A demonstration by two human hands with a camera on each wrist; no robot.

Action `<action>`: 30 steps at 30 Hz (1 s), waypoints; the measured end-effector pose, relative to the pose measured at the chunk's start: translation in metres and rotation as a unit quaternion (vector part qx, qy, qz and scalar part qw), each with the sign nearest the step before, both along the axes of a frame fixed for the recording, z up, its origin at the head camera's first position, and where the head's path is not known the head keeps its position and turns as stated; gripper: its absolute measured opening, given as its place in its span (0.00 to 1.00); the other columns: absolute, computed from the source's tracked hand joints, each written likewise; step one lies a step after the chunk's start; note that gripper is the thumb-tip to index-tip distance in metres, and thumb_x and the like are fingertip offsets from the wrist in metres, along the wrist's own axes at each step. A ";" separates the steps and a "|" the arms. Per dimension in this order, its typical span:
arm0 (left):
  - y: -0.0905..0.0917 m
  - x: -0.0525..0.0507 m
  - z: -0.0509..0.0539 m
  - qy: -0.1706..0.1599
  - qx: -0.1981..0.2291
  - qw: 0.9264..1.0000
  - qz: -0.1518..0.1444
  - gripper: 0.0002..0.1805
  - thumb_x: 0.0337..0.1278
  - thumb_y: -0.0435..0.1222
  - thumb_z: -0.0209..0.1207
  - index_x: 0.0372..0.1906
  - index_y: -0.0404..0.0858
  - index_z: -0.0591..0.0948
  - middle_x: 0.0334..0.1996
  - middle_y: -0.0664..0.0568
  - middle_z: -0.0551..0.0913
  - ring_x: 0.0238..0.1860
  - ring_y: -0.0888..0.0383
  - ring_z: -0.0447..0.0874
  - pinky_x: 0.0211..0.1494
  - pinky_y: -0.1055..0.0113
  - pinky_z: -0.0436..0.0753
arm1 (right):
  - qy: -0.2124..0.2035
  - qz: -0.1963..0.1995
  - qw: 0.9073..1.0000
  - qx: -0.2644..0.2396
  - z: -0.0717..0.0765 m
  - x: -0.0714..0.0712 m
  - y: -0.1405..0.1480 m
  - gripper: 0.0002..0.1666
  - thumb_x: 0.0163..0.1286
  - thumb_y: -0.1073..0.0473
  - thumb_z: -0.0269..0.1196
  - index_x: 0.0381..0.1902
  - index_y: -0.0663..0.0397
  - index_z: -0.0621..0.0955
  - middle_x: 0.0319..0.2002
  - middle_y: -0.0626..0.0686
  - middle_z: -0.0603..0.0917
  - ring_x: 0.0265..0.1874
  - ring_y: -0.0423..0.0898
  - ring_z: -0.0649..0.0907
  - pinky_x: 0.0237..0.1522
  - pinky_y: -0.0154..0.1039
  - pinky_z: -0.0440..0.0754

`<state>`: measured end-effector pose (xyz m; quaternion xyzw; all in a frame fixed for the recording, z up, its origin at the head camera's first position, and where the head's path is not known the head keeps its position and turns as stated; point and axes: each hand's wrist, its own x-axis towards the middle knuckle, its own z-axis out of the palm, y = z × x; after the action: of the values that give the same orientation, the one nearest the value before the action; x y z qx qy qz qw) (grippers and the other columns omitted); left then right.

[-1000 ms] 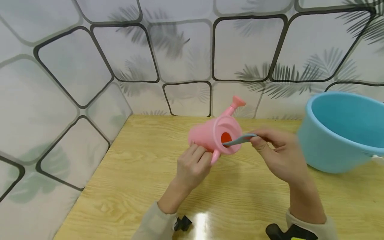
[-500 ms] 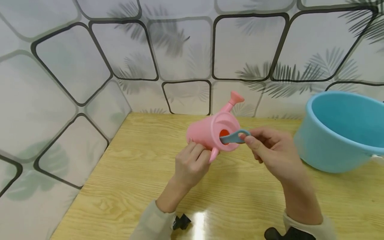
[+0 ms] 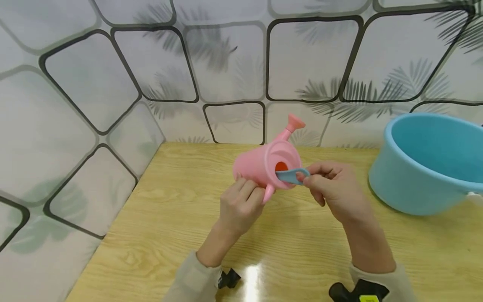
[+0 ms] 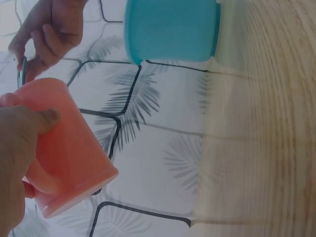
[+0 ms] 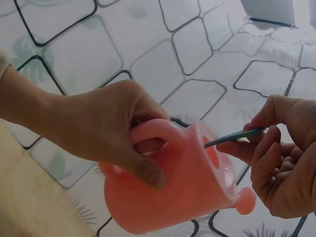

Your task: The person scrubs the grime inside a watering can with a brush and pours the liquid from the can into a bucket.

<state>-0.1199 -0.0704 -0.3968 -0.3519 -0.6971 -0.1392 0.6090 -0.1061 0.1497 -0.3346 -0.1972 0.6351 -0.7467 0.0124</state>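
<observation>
While the left hand (image 3: 241,205) grips the pink watering can (image 3: 250,164) by its handle (image 5: 158,129), tilted above the wooden table (image 3: 170,205), the right hand (image 3: 337,188) pinches the blue utensil (image 3: 288,176), whose far end is inside the can. Right of the right hand stands a blue bucket (image 3: 411,184); beyond both hands, a patterned wall (image 3: 234,63).

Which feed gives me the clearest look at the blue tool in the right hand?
The head view: the blue tool shows broadside, running from the right hand into the pink watering can, its tip hidden inside. The right wrist view shows it nearly edge-on; the left wrist view, only a sliver.
</observation>
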 end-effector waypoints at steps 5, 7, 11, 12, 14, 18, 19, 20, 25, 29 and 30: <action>-0.001 0.001 0.002 -0.002 0.005 1.000 0.004 0.18 0.62 0.31 0.63 0.18 0.40 0.71 0.18 0.54 0.71 0.18 0.60 0.64 0.19 0.76 0.64 | -0.011 0.032 0.999 -0.041 0.000 0.003 0.010 0.21 0.66 0.80 0.52 0.31 0.55 0.86 0.15 0.46 0.79 0.10 0.48 0.59 0.14 0.43 0.49; -0.001 0.002 0.002 0.000 0.000 1.000 0.008 0.18 0.61 0.29 0.62 0.18 0.41 0.71 0.18 0.54 0.71 0.18 0.61 0.64 0.19 0.75 0.64 | -0.011 0.057 0.998 -0.033 0.000 0.002 0.007 0.21 0.66 0.79 0.52 0.32 0.53 0.86 0.16 0.44 0.79 0.10 0.48 0.60 0.13 0.43 0.50; -0.001 0.003 0.002 0.005 -0.003 1.000 0.013 0.18 0.60 0.28 0.62 0.17 0.41 0.70 0.17 0.54 0.71 0.18 0.61 0.64 0.19 0.76 0.64 | -0.025 0.085 0.995 -0.036 0.000 0.001 0.007 0.21 0.68 0.78 0.52 0.34 0.53 0.87 0.21 0.45 0.82 0.10 0.47 0.59 0.12 0.43 0.49; -0.001 0.003 0.003 0.005 0.001 1.000 0.013 0.18 0.61 0.29 0.62 0.17 0.41 0.70 0.17 0.54 0.71 0.17 0.60 0.64 0.19 0.76 0.64 | -0.025 0.079 0.996 -0.045 0.000 0.002 0.009 0.21 0.68 0.78 0.52 0.34 0.54 0.87 0.23 0.45 0.83 0.10 0.47 0.58 0.12 0.42 0.48; -0.001 0.002 0.003 0.002 0.007 1.000 0.013 0.19 0.61 0.30 0.62 0.17 0.40 0.70 0.17 0.54 0.71 0.17 0.60 0.64 0.19 0.75 0.64 | -0.021 0.073 0.995 -0.067 0.001 0.005 0.014 0.21 0.67 0.80 0.50 0.35 0.57 0.87 0.27 0.48 0.86 0.10 0.48 0.56 0.12 0.41 0.46; 0.000 0.003 0.003 0.006 0.003 1.000 0.009 0.18 0.59 0.28 0.62 0.17 0.41 0.70 0.17 0.54 0.71 0.17 0.60 0.64 0.19 0.76 0.63 | -0.029 0.100 0.992 -0.072 0.001 0.006 0.012 0.22 0.69 0.79 0.51 0.38 0.56 0.88 0.31 0.48 0.88 0.09 0.48 0.55 0.11 0.41 0.43; 0.000 0.004 0.003 0.007 0.000 1.000 0.007 0.18 0.59 0.28 0.62 0.17 0.42 0.70 0.17 0.54 0.71 0.18 0.60 0.64 0.19 0.76 0.63 | -0.038 0.108 0.991 -0.069 0.000 0.006 0.010 0.22 0.70 0.78 0.52 0.39 0.54 0.88 0.31 0.47 0.88 0.10 0.48 0.55 0.11 0.41 0.43; 0.001 0.004 0.003 0.008 -0.003 1.000 0.007 0.18 0.58 0.28 0.62 0.17 0.42 0.70 0.17 0.54 0.71 0.18 0.60 0.64 0.19 0.76 0.64 | -0.048 0.116 0.989 -0.073 -0.001 0.005 0.007 0.21 0.70 0.77 0.52 0.39 0.53 0.89 0.32 0.46 0.88 0.10 0.48 0.55 0.11 0.42 0.42; 0.000 0.005 0.003 -0.012 0.017 1.000 0.006 0.20 0.62 0.32 0.63 0.17 0.41 0.70 0.17 0.53 0.71 0.18 0.59 0.66 0.19 0.75 0.65 | -0.056 0.149 0.976 -0.151 -0.002 0.007 0.011 0.24 0.73 0.78 0.46 0.43 0.59 0.88 0.26 0.45 0.86 0.09 0.44 0.52 0.10 0.35 0.40; 0.002 0.007 0.002 -0.013 0.036 0.999 0.008 0.22 0.64 0.36 0.64 0.17 0.41 0.68 0.16 0.53 0.70 0.17 0.60 0.64 0.18 0.75 0.63 | -0.100 0.177 0.959 -0.200 -0.001 0.014 0.001 0.23 0.75 0.77 0.44 0.43 0.62 0.87 0.29 0.47 0.87 0.09 0.42 0.52 0.11 0.33 0.38; 0.003 0.007 0.001 -0.009 0.037 0.999 0.011 0.22 0.64 0.36 0.64 0.17 0.41 0.68 0.16 0.54 0.70 0.17 0.60 0.63 0.18 0.76 0.62 | -0.120 0.174 0.955 -0.206 0.000 0.015 -0.005 0.22 0.75 0.75 0.46 0.42 0.61 0.87 0.32 0.47 0.87 0.10 0.41 0.52 0.11 0.33 0.38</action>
<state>-0.1124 -0.0677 -0.3957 -0.3199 -0.7008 -0.1615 0.6168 -0.0908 0.1447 -0.3341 -0.2121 0.4171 -0.8658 0.1776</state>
